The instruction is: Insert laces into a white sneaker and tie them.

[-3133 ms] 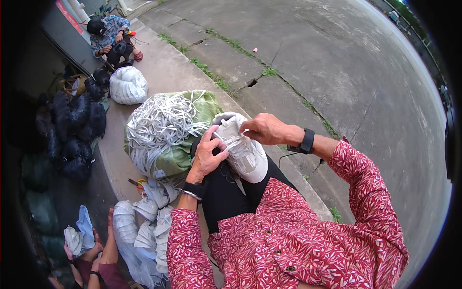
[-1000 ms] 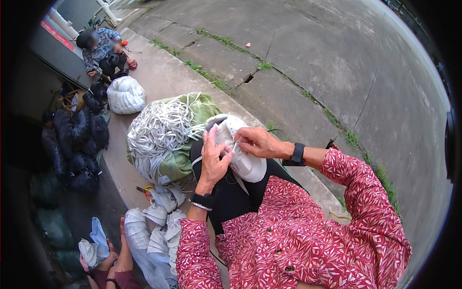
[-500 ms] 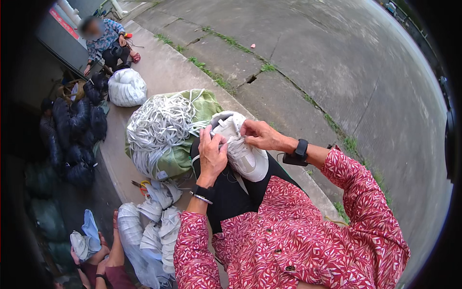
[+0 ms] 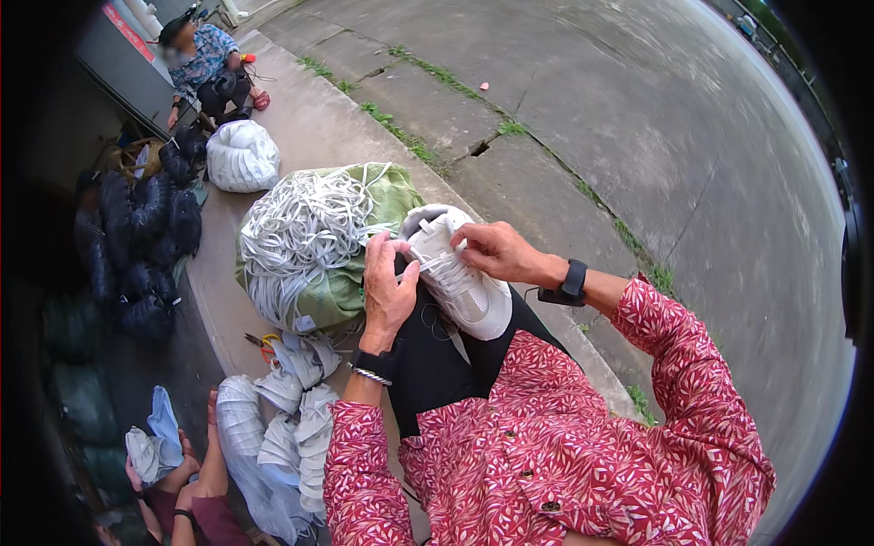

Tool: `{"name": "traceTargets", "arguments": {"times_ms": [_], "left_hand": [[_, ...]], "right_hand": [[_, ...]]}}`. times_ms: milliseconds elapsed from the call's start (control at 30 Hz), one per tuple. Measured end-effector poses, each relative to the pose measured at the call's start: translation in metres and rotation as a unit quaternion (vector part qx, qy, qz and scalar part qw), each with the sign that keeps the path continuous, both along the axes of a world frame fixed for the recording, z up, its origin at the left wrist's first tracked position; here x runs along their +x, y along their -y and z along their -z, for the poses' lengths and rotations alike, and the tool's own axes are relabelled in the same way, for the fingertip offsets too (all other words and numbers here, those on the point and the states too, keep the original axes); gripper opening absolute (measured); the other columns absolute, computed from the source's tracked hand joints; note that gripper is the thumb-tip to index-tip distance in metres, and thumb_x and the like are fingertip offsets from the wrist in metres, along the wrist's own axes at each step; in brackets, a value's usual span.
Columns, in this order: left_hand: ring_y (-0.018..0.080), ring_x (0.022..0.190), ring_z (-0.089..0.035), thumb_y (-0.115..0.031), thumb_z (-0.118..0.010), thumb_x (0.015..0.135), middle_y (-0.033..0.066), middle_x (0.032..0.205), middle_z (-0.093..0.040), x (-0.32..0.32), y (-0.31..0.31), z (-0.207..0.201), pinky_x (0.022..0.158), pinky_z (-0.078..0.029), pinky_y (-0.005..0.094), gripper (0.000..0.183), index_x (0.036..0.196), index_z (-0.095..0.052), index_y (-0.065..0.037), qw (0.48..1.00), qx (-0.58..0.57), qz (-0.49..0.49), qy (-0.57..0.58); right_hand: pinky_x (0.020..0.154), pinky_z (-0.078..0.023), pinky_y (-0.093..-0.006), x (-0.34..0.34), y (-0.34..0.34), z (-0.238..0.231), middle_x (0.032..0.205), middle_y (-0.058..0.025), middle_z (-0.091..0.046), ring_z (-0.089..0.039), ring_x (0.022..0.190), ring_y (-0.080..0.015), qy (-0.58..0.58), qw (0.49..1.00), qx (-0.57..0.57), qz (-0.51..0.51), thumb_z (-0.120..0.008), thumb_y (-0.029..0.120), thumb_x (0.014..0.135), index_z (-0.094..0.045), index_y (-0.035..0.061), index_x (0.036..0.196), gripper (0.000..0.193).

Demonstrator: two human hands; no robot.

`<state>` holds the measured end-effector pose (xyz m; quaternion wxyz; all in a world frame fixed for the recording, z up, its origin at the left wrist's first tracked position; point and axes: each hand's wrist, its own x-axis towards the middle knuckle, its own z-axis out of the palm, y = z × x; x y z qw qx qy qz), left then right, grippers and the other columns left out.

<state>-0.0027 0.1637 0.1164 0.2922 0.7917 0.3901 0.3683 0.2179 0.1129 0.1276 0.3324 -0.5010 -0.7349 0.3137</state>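
Note:
A white lace-up sports shoe (image 4: 469,296) rests on my dark-trousered lap, its toe toward me. My right hand (image 4: 505,253) is at the shoe's upper right side, thumb and forefinger pinched on the white shoelace (image 4: 448,271) near the tongue. At the shoe's left edge is my left hand (image 4: 390,289), with fingers bent and a gap between forefinger and thumb. Its fingertips partly hide that side of the opening. Just beyond it, a big tangle of white laces (image 4: 305,223) lies on a green woven sack (image 4: 391,196).
White shoe uppers (image 4: 296,373) and scissors (image 4: 264,344) lie left of my knee. Black bundles (image 4: 141,227) and a white bundle (image 4: 243,156) stand farther off. One person (image 4: 209,68) sits at the far left; another person's arms (image 4: 196,482) hold pale pieces at lower left.
My left hand has shifted slightly down and left, its thumb and forefinger farther apart. My right hand has risen slightly at the laces. The shoe stays on my lap.

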Motion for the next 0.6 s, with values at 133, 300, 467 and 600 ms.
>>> {"name": "traceTargets", "arguments": {"times_ms": [133,300,467,600], "left_hand": [[0.0367,0.106,-0.047,-0.015,-0.068,0.069,0.0208,0.107,-0.051,0.013,-0.002,0.008,0.085,-0.040,0.0447,0.021,0.083,-0.056,-0.005,0.994,0.046,0.011,-0.102],[0.0338,0.095,-0.054,-0.014,-0.065,0.070,0.0178,0.105,-0.053,0.019,-0.007,0.008,0.079,-0.044,0.0424,0.016,0.078,-0.056,-0.004,0.991,-0.021,0.017,-0.131],[0.0363,0.090,-0.055,-0.014,-0.060,0.073,0.0161,0.097,-0.053,0.017,-0.010,0.007,0.076,-0.044,0.0449,0.013,0.077,-0.055,-0.003,0.990,-0.069,0.035,-0.121],[0.0358,0.088,-0.058,-0.015,-0.059,0.073,0.0200,0.110,-0.053,0.014,-0.006,0.012,0.076,-0.046,0.0423,0.014,0.079,-0.057,-0.002,0.993,-0.011,0.031,-0.117]], "right_hand": [[0.055,-0.045,-0.0401,-0.010,-0.007,-0.016,0.069,-0.0117,-0.056,-0.058,0.065,-0.0321,0.198,0.967,0.150,-0.053,-0.060,0.010,0.077,-0.053,0.0033,0.086,0.013],[0.055,-0.046,-0.0386,-0.019,-0.017,-0.025,0.072,-0.0129,-0.057,-0.060,0.068,-0.0294,0.342,0.933,0.076,-0.082,-0.057,0.009,0.076,-0.050,0.0021,0.077,0.010],[0.054,-0.047,-0.0376,-0.023,-0.017,-0.030,0.069,-0.0133,-0.058,-0.061,0.066,-0.0288,0.259,0.936,0.207,-0.120,-0.055,0.007,0.076,-0.048,0.0008,0.077,0.010],[0.055,-0.045,-0.0388,-0.004,-0.023,-0.025,0.069,-0.0132,-0.054,-0.059,0.067,-0.0307,0.326,0.925,0.157,-0.119,-0.055,0.008,0.077,-0.043,0.0013,0.079,0.014]]}}
